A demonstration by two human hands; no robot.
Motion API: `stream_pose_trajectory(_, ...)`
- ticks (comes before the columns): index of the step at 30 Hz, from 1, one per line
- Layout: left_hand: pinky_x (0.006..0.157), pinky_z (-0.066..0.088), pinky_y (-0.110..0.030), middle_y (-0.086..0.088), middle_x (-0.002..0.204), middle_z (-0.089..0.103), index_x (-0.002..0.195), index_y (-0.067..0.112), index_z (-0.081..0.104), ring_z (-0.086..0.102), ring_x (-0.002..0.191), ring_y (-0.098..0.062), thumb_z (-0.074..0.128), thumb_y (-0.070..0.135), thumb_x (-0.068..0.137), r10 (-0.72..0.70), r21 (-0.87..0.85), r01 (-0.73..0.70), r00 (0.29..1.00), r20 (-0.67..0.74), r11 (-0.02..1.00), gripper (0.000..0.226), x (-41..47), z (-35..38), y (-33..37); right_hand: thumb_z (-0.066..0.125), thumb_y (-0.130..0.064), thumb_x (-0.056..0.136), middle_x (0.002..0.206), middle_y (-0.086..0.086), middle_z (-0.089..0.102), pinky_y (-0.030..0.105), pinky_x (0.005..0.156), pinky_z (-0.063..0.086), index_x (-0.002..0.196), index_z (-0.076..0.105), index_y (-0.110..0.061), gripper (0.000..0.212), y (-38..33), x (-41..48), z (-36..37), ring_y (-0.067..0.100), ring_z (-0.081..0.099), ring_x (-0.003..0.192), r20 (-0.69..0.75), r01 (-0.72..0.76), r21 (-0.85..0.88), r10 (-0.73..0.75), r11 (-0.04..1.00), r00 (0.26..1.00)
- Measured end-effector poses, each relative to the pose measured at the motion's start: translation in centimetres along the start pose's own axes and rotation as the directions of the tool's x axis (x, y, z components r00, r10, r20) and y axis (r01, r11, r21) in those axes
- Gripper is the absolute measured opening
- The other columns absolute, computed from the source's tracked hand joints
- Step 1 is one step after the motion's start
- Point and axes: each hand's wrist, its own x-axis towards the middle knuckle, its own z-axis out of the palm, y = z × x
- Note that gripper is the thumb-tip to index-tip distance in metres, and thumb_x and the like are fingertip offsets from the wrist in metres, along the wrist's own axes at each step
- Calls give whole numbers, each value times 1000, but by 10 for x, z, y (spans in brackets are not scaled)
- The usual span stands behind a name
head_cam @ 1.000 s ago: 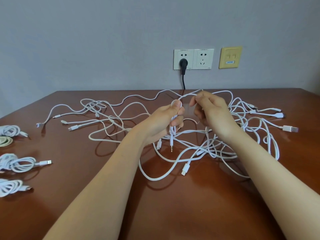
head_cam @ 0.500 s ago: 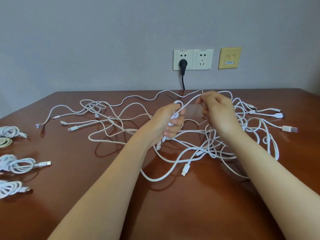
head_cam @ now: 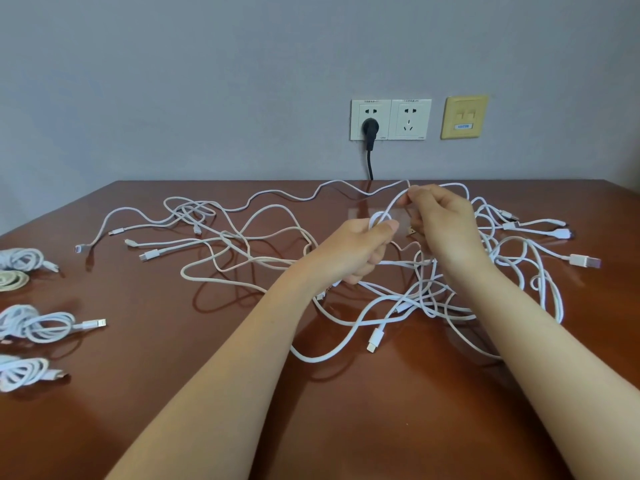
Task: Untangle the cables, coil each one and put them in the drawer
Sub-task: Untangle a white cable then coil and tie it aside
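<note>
**Both my hands on one white cable, above the tangle**

At the far left edge of the glossy red-brown wooden table (head_cam: 173,393) lie three coiled white cables (head_cam: 36,325), one behind the other. A flat beige coil (head_cam: 12,280) lies between the two farther ones. These coils are well apart from the rest.

Toward the middle, the tangle of loose white cables (head_cam: 374,340) spreads across the table. Many loops cross over each other there, and several small connectors stick out at the ends.

My left hand (head_cam: 356,251) is raised above this tangle. Its fingers are curled around a few small turns of a white cable (head_cam: 392,205), and the thumb presses on top of them. From there the same cable rises in a short arc to my right hand (head_cam: 440,223). This hand pinches it between the thumb and the fingertips (head_cam: 410,195), and its other fingers are bent. More strands hang from under both hands down into the tangle.

On the grey wall behind, there is a white double wall socket (head_cam: 391,119) with a black plug (head_cam: 370,128) in its left half. A yellow wall plate (head_cam: 464,116) is just to the right of it.

At the right end of the tangle, a white USB plug (head_cam: 585,261) lies flat on the table.
</note>
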Motion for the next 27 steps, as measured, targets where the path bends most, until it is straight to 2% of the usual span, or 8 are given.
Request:
stream_pose_trajectory(3, 37, 11, -16, 5, 49, 23, 65, 19, 30, 15, 36, -6, 35, 25, 100, 5, -23, -6, 998, -67, 1000, 36, 2, -1, -2, 48, -16, 90, 36, -13, 38, 21, 49, 29, 66, 58, -18, 27, 2, 0, 0, 3, 34, 35, -7, -5, 5, 5, 1000, 1000)
stream_pose_trajectory(6, 36, 11, -11, 7, 42, 24, 61, 19, 26, 14, 32, -5, 33, 17, 98, -2, -65, -9, 986, -165, 998, 37, 6, -3, -4, 49, -15, 91, 35, -14, 42, 16, 47, 29, 66, 58, -20, 27, 2, -3, 2, 1, 37, 35, 2, 25, -9, -25, 1000, 1000)
stream_pose_trajectory(10, 36, 13, -9, 7, 40, 23, 60, 18, 29, 14, 31, -5, 31, 17, 98, -1, -109, -25, 973, -232, 994, 38, 8, -6, -6, 49, -16, 91, 43, -10, 48, 17, 48, 30, 71, 62, -26, 26, 5, -13, 8, 4, 41, 44, 107, 168, -222, -147, 961, 983)
stream_pose_trajectory(14, 35, 14, -10, 9, 36, 26, 59, 18, 32, 17, 29, -5, 33, 22, 100, 13, -120, -45, 967, -255, 992, 41, 9, -4, -7, 47, -20, 93, 55, 1, 50, 28, 56, 32, 79, 65, -9, 26, 11, -20, 16, 11, 40, 53, 213, 250, -374, -180, 893, 960)
stream_pose_trajectory(17, 33, 18, -14, 9, 32, 30, 64, 16, 36, 21, 27, -4, 30, 24, 100, 37, -93, -71, 944, -328, 993, 38, 13, -5, -8, 46, -23, 93, 57, -2, 53, 31, 59, 35, 82, 65, -13, 25, 10, -22, 17, 13, 45, 57, 201, 254, -405, -186, 878, 962)
stream_pose_trajectory(21, 44, 21, -28, 6, 42, 36, 66, 20, 40, 30, 37, -10, 29, 29, 101, 97, 25, -94, 921, -377, 995, 38, 15, -6, -13, 46, -24, 93, 64, 1, 59, 32, 62, 39, 88, 65, -14, 22, 7, -23, 19, 21, 51, 64, 140, 272, -402, -235, 874, 962)
stream_pose_trajectory(24, 45, 21, -29, 4, 48, 35, 68, 21, 41, 29, 42, -14, 30, 28, 101, 105, 51, -93, 915, -389, 994, 36, 15, -6, -14, 46, -22, 94, 58, -3, 54, 29, 58, 33, 87, 63, -13, 21, 5, -22, 17, 18, 48, 60, 81, 263, -371, -251, 891, 965)
stream_pose_trajectory(27, 45, 23, -28, 5, 47, 37, 69, 22, 45, 31, 42, -12, 31, 22, 101, 130, 43, -124, 899, -419, 991, 35, 15, -6, -14, 46, -24, 93, 56, -6, 53, 32, 63, 41, 85, 65, -16, 21, 7, -22, 17, 22, 53, 65, 150, 229, -400, -183, 887, 972)
